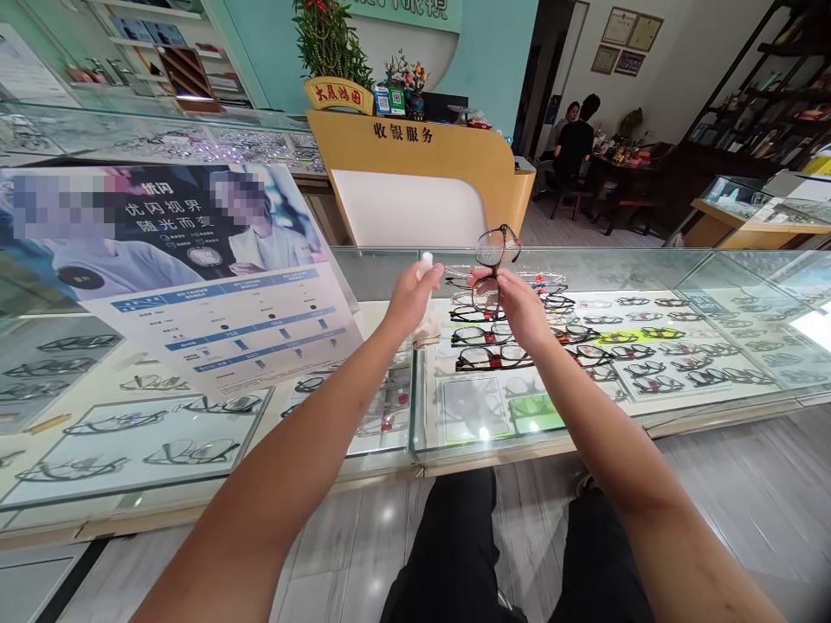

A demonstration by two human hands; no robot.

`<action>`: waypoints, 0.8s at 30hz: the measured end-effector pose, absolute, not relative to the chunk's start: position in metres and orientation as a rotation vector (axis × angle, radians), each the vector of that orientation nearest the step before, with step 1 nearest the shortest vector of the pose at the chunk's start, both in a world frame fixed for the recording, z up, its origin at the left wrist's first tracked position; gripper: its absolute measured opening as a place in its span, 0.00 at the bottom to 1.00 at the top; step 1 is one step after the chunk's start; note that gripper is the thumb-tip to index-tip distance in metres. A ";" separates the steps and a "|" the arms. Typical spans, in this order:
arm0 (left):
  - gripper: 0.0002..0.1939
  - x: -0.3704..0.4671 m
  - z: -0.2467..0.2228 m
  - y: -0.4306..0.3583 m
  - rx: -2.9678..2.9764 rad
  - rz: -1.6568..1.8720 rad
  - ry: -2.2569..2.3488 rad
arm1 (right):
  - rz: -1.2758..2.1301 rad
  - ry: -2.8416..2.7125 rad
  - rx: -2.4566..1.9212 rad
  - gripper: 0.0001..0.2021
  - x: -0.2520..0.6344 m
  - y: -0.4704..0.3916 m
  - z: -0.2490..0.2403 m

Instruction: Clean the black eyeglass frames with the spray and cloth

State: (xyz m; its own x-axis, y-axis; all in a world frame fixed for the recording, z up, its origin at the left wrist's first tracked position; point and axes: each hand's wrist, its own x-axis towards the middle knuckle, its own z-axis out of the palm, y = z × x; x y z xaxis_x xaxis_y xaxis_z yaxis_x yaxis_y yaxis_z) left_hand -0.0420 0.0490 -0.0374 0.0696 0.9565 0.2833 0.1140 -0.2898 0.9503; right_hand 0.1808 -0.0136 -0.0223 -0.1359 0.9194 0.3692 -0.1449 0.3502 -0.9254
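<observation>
Your left hand [410, 298] curls around what looks like a small white-topped bottle [426, 322], held upright. Your right hand [525, 313] pinches the glasses [496, 272] near the bridge, on end above the glass-topped bench [532, 448], leaving the upper lens [491, 249] uncovered.

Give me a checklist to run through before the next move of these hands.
1. Black-framed eyeglasses held in the right hand: ok, gripped near the bridge, one lens above the other.
2. Small white-topped bottle held in the left hand: ok, top pointing up.
3. Bottle open or closed: cannot tell, too small.
4. Both lenses fully in view: not ok, fingers overlap the lower one.
5. Lenses free of smudges: cannot tell.
6. Left forearm off the large printed poster with blue bands: cannot tell, they overlap in view.
</observation>
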 end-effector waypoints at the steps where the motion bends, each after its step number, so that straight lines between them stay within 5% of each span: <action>1: 0.18 -0.045 -0.040 0.055 1.504 1.359 1.213 | 1.096 -1.390 -0.772 0.19 0.181 -0.014 -0.022; 4: 0.08 -0.054 -0.049 0.071 1.343 1.403 1.503 | 1.073 -1.404 -0.823 0.21 0.182 -0.013 -0.022; 24: 0.15 -0.076 -0.085 0.107 1.205 1.353 1.707 | 1.046 -1.424 -0.889 0.24 0.184 -0.012 -0.021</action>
